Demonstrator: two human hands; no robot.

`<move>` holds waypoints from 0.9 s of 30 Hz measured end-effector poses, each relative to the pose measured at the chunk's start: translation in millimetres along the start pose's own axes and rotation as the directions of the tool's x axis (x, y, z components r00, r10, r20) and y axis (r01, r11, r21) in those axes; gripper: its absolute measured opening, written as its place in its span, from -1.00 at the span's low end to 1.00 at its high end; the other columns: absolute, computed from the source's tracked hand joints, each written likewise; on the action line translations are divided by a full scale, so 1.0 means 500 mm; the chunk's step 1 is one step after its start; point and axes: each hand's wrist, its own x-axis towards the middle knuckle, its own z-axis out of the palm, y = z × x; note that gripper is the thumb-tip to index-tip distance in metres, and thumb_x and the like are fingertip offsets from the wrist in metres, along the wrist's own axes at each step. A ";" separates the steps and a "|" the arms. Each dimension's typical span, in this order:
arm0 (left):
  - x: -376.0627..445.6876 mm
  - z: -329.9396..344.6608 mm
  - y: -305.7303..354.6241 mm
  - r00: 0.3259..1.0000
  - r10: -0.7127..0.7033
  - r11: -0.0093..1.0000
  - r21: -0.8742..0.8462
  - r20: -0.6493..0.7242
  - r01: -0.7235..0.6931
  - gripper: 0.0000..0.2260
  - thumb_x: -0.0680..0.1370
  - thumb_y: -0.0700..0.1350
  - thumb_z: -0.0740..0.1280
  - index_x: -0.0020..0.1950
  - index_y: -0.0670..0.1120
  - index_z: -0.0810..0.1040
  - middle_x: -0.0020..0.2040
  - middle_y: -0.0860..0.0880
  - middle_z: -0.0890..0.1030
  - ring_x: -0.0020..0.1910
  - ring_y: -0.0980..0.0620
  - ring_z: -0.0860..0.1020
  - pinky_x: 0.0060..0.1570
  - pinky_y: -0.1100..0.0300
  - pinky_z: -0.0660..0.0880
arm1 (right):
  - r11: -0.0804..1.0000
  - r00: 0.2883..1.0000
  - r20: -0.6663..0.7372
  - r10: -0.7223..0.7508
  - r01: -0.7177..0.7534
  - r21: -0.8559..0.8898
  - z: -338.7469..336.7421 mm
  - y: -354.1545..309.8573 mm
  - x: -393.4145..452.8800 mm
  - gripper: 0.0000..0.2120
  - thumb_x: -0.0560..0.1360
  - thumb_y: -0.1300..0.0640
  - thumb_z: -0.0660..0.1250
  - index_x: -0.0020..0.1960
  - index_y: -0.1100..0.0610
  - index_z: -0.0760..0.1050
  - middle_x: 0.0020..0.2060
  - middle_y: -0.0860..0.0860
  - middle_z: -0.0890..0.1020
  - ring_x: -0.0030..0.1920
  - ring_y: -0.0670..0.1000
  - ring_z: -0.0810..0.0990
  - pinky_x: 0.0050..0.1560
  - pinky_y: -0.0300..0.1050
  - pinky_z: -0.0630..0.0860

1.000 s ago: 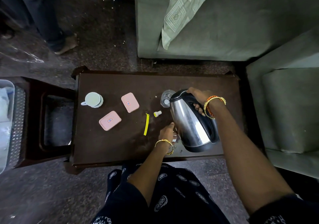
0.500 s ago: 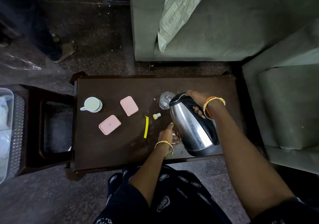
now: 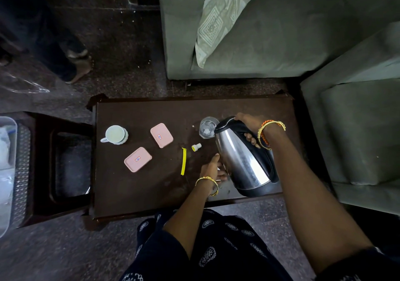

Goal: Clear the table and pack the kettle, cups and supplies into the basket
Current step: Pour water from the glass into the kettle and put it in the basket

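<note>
A steel kettle (image 3: 242,161) with a black handle leans to the left over the right end of the dark wooden table (image 3: 151,112), its spout at a clear glass (image 3: 206,127). My right hand (image 3: 246,122) grips the handle. My left hand (image 3: 211,168) lies against the kettle's lower side, thumb on the steel, fingers partly hidden with a bit of white between them. A white cup (image 3: 115,134), two pink lidded boxes (image 3: 161,135) (image 3: 137,159), a yellow strip (image 3: 183,161) and a small white-and-yellow cap (image 3: 196,146) lie on the table. A grey perforated basket (image 3: 21,172) stands at the far left.
A dark wooden stool (image 3: 65,166) sits between the basket and the table. A green sofa (image 3: 281,32) with a patterned cushion (image 3: 220,14) stands behind the table, and an armchair (image 3: 357,129) to its right. Another person's bare foot (image 3: 80,71) is on the floor, back left.
The view has drifted a little. The kettle stays tilted at the glass, and both hands hold the same places on it.
</note>
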 end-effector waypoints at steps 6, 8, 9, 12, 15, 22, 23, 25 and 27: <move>-0.005 -0.002 0.010 1.000 -0.001 1.000 0.031 0.029 0.000 -0.59 0.52 0.19 0.19 -0.23 -0.12 0.57 -0.49 -0.07 0.63 -0.42 -0.03 0.54 -0.30 0.23 0.42 | 0.998 1.000 0.016 0.014 -0.013 -0.065 -0.011 -0.010 0.007 -0.50 0.18 -0.30 0.24 -0.60 0.13 0.37 -0.72 0.00 0.36 -0.74 -0.01 0.25 -0.64 -0.31 0.27; -0.008 -0.001 0.011 0.999 0.001 0.999 0.039 0.047 -0.003 -0.58 0.52 0.19 0.17 -0.20 -0.13 0.58 -0.55 -0.03 0.63 -0.41 -0.02 0.55 -0.28 0.23 0.42 | 0.996 1.000 0.024 0.018 -0.016 -0.092 -0.013 -0.015 0.009 -0.50 0.13 -0.31 0.23 -0.68 0.11 0.35 -0.72 0.00 0.35 -0.73 -0.01 0.24 -0.62 -0.31 0.26; -0.010 -0.001 0.012 0.998 0.000 0.999 0.041 0.055 -0.002 -0.57 0.53 0.19 0.17 -0.19 -0.13 0.59 -0.55 -0.03 0.63 -0.40 -0.02 0.55 -0.27 0.23 0.43 | 0.994 0.999 0.027 0.019 -0.016 -0.104 -0.014 -0.017 0.010 -0.50 0.11 -0.31 0.23 -0.72 0.10 0.34 -0.72 0.00 0.35 -0.73 0.00 0.24 -0.61 -0.30 0.26; -0.015 0.000 0.014 0.997 -0.005 0.999 0.032 0.074 0.003 -0.57 0.53 0.19 0.17 -0.17 -0.15 0.59 -0.44 -0.09 0.64 -0.37 -0.04 0.55 -0.24 0.22 0.43 | 0.991 0.999 0.043 0.033 -0.027 -0.131 -0.015 -0.023 0.016 -0.49 0.06 -0.31 0.23 -0.77 0.11 0.33 -0.72 0.01 0.35 -0.73 0.00 0.25 -0.62 -0.29 0.28; -0.017 -0.003 0.014 0.997 -0.006 1.000 0.029 0.081 0.004 -0.56 0.52 0.19 0.18 -0.19 -0.15 0.59 -0.45 -0.09 0.64 -0.39 -0.03 0.55 -0.27 0.22 0.42 | 0.987 0.998 0.059 0.032 -0.022 -0.160 -0.015 -0.028 0.024 -0.51 0.03 -0.30 0.22 -0.76 0.11 0.34 -0.71 0.03 0.35 -0.72 0.01 0.25 -0.60 -0.29 0.29; -0.022 -0.009 0.011 0.995 -0.010 0.999 0.044 0.097 0.006 -0.56 0.52 0.21 0.17 -0.22 -0.13 0.59 -0.35 -0.11 0.64 -0.35 -0.03 0.55 -0.25 0.21 0.41 | 0.983 0.999 0.045 0.003 0.005 -0.185 -0.014 -0.031 0.027 -0.55 0.06 -0.32 0.22 -0.60 0.09 0.35 -0.70 0.02 0.36 -0.65 0.01 0.27 -0.55 -0.25 0.29; -0.023 -0.009 0.011 0.995 -0.009 0.999 0.044 0.097 0.005 -0.56 0.52 0.21 0.17 -0.22 -0.13 0.59 -0.33 -0.11 0.63 -0.35 -0.02 0.55 -0.25 0.21 0.41 | 0.985 0.999 0.035 -0.002 0.008 -0.174 -0.015 -0.029 0.028 -0.56 0.07 -0.31 0.25 -0.55 0.09 0.36 -0.65 0.03 0.39 -0.63 0.02 0.29 -0.53 -0.25 0.32; -0.025 -0.009 0.012 0.995 -0.006 0.999 0.046 0.097 0.002 -0.56 0.52 0.21 0.17 -0.21 -0.13 0.59 -0.31 -0.12 0.63 -0.35 -0.02 0.55 -0.26 0.22 0.40 | 0.991 0.999 0.016 -0.031 0.033 -0.128 -0.016 -0.023 0.032 -0.57 0.07 -0.29 0.30 -0.43 0.09 0.40 -0.53 0.05 0.43 -0.57 0.05 0.34 -0.45 -0.21 0.37; -0.026 -0.009 0.013 0.995 -0.002 0.999 0.050 0.096 -0.003 -0.56 0.52 0.20 0.17 -0.19 -0.13 0.59 -0.27 -0.14 0.62 -0.33 -0.03 0.55 -0.26 0.21 0.39 | 0.992 1.000 0.008 -0.029 0.030 -0.126 -0.014 -0.020 0.029 -0.55 0.05 -0.29 0.27 -0.37 0.10 0.42 -0.54 0.09 0.42 -0.59 0.05 0.32 -0.43 -0.16 0.37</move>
